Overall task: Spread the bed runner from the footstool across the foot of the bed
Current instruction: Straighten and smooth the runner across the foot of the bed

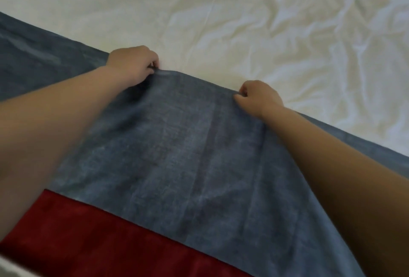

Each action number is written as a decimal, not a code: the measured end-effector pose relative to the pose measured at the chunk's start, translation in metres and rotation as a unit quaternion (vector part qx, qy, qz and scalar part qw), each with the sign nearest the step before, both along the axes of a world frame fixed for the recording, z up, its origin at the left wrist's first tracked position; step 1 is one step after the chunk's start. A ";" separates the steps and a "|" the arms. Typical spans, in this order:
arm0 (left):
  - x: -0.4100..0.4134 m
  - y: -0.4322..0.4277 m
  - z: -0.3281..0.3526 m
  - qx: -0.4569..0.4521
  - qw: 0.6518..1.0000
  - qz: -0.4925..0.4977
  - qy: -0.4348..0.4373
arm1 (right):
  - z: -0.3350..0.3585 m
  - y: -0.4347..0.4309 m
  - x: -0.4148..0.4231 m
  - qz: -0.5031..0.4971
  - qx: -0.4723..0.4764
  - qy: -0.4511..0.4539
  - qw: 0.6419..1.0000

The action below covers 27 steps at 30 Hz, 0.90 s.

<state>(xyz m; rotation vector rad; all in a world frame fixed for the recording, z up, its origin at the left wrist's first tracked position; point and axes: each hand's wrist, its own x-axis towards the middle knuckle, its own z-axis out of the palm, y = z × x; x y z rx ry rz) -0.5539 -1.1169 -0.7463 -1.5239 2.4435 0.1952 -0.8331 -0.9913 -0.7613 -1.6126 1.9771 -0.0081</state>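
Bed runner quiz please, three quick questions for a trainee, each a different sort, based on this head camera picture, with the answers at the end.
1. True or false: the bed runner lies untouched by either hand.
2. What colour is the band along the runner's near side? A green, B red, C yellow.
3. Fill in: the left hand and right hand each pinch the runner's far ____, beside the wrinkled white sheet.

Key: 1 false; 2 B; 3 edge.
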 end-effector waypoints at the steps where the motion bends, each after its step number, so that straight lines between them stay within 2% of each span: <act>1: 0.007 -0.005 0.000 -0.001 1.000 -0.001 -0.002 | -0.001 -0.007 0.012 0.011 -0.008 -0.005 1.000; 8: 0.049 -0.041 -0.007 -0.022 0.997 -0.074 0.022 | -0.006 -0.062 0.100 0.024 -0.051 -0.048 0.997; 12: 0.056 -0.050 -0.016 -0.059 0.989 -0.111 0.075 | -0.014 -0.074 0.116 -0.027 -0.029 0.002 0.999; 17: 0.073 -0.064 -0.021 -0.015 0.976 -0.176 0.125 | -0.013 -0.079 0.137 -0.104 -0.005 0.049 0.993; 21: 0.121 -0.093 -0.013 0.021 0.962 -0.246 0.114 | -0.006 -0.100 0.163 -0.080 -0.010 -0.005 0.997; 27: 0.170 -0.123 -0.009 0.044 0.960 -0.258 0.102 | -0.012 -0.136 0.223 -0.024 -0.042 -0.063 0.997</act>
